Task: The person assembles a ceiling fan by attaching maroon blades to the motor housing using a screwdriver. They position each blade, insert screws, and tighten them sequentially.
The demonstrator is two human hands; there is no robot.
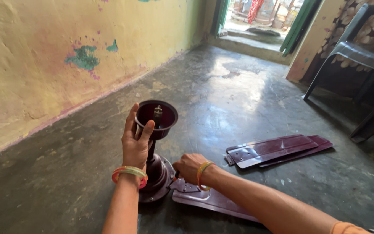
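A dark maroon ceiling fan stands upside down on the floor, its motor body point(157, 177) below and its cup-shaped canopy point(157, 117) on top of the rod. My left hand point(136, 141) grips the canopy's rim from the near side. My right hand point(188, 166) is closed at the motor's edge, where a maroon fan blade point(211, 200) meets it by a metal bracket. Whether it holds a small tool or a screw is hidden. Both wrists wear coloured bangles.
Two or more loose maroon fan blades point(278, 149) lie stacked on the dark concrete floor to the right. A grey plastic chair point(360, 54) stands at the far right. A yellow peeling wall point(66, 56) runs along the left. An open doorway point(260, 17) is ahead.
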